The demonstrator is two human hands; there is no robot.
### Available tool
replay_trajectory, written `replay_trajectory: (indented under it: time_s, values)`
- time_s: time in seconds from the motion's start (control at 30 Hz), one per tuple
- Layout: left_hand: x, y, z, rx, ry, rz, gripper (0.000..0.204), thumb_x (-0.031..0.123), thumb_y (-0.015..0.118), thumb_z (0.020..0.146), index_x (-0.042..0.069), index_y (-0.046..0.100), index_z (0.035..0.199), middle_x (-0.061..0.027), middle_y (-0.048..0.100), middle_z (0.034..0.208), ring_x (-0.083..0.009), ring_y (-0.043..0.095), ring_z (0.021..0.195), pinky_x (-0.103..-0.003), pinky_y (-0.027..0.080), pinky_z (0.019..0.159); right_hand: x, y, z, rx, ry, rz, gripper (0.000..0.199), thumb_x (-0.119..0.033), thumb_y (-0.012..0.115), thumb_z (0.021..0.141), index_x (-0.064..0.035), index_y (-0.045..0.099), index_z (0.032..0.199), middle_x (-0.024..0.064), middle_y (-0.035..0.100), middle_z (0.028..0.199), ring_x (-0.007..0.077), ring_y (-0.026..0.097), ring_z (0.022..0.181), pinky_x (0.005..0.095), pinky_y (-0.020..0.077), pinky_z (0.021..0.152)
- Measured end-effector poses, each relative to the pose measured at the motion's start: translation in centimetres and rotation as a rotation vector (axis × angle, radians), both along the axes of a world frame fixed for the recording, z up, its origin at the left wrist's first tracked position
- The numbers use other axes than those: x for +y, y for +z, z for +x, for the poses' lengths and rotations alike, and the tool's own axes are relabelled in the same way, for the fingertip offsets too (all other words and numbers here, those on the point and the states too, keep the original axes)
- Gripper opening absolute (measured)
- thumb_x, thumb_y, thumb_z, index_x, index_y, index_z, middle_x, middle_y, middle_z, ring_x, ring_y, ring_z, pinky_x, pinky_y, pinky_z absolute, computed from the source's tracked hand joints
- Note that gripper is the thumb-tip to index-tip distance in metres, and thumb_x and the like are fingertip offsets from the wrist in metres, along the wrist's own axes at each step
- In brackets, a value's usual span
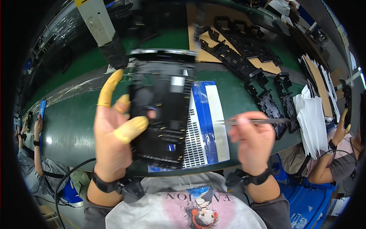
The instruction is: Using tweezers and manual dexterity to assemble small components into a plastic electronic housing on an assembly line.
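My left hand (116, 129), with yellow finger cots on several fingers, grips a large black plastic housing (162, 110) by its left side. The housing is raised over the table, tilted up and partly blurred; a small white patch shows near its upper right. My right hand (252, 139) is closed round thin metal tweezers (263, 121), their tips pointing left. Beneath lies a white sheet (222, 126) with a blue band and rows of small black pieces. The housing covers the left part of that sheet, and the tweezers' tips are just above its right part.
More black plastic housings (232, 59) lie on cardboard (196, 49) and on the green table (72, 126) at the far right. White sheets (309, 114) stand at the right edge. A white post (97, 23) rises at the back. Co-workers sit on both sides.
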State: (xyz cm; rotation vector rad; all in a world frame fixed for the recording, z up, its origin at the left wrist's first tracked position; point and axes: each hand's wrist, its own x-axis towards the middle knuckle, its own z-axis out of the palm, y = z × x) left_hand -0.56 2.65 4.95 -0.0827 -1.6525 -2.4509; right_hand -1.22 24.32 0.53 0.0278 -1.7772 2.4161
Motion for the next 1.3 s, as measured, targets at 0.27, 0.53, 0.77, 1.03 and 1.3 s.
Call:
replay_trajectory:
  time_s: [0.27,0.53,0.77,1.03,1.3]
  values:
    - [-3.3,-1.0,1.8,-0.066,0.010,0.381,0.048,0.003,0.043,0.069,-0.004,0.034,0.115,-0.0130,0.050,0.101,-0.0188,0.053,0.087,-0.029,0.045,0.076,-2.7,-2.2,-3.4,-0.156,0.170,0.161,0.008,0.000,0.055,0.072,0.0016,0.052,0.080,0.0072,0.056,0.067,0.0062,0.050,0.052,0.0154,0.0381,0.046]
    - [-1.6,-2.0,0.8,-0.147,0.102,0.247,0.038,0.013,0.044,0.082,0.001,0.035,0.117,-0.0084,0.051,0.099,-0.0129,0.053,0.081,-0.024,0.045,0.071,-2.4,-3.0,-3.5,-0.241,0.139,0.134,0.008,0.001,0.054,0.072,0.0020,0.053,0.080,0.0070,0.057,0.066,0.0047,0.048,0.051,0.0145,0.0356,0.044]
    - [-0.6,-3.3,-0.3,-0.146,0.142,0.240,0.034,0.021,0.044,0.085,0.004,0.038,0.114,-0.0059,0.052,0.096,-0.0107,0.052,0.081,-0.024,0.045,0.069,-2.5,-3.0,-3.6,-0.221,0.147,0.143,0.008,0.002,0.054,0.073,0.0018,0.053,0.081,0.0079,0.057,0.066,0.0052,0.048,0.051,0.0144,0.0351,0.044]
    - [0.2,-3.7,0.0,-0.269,-0.039,0.387,0.031,0.024,0.041,0.086,0.008,0.038,0.113,-0.0060,0.050,0.099,-0.0125,0.051,0.082,-0.026,0.045,0.070,-2.7,0.5,-1.0,-0.096,0.164,-0.063,0.010,0.002,0.054,0.073,0.0033,0.050,0.082,0.0132,0.057,0.070,0.0077,0.046,0.049,0.0169,0.0377,0.047]
    - [0.9,-2.8,0.9,-0.232,-0.208,0.415,0.043,0.036,0.037,0.086,0.006,0.032,0.116,-0.0139,0.044,0.111,-0.0232,0.048,0.099,-0.037,0.042,0.083,-6.1,2.2,1.7,-0.110,0.370,-0.078,0.013,0.005,0.054,0.074,0.0057,0.050,0.087,0.0131,0.057,0.079,0.0150,0.057,0.072,0.0238,0.0461,0.066]
